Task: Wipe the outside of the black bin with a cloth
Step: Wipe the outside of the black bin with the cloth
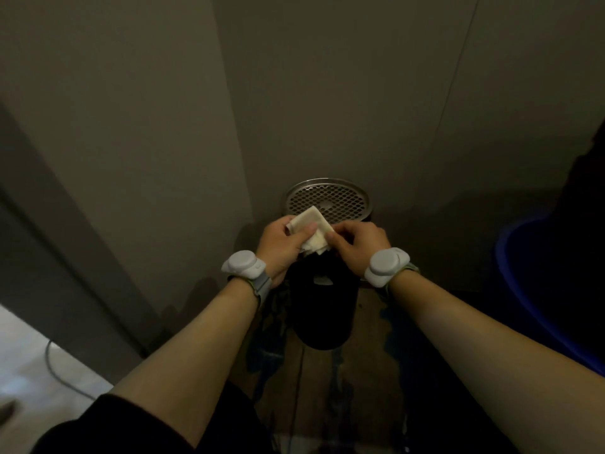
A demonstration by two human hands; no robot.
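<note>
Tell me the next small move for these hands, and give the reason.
Probably bring the cloth down onto the black bin side and start wiping. Both the left hand and right hand hold the folded cloth in front of the perforated metal top, above the dark side wall, and it does not appear to be pressed against that wall yet.

One black bin is counted, topped by one perforated metal lid. One folded pale cloth is recorded. Two hands are noted, a left hand and a right hand, and two grey wrist devices. One blue tub is listed at the right edge.
</note>
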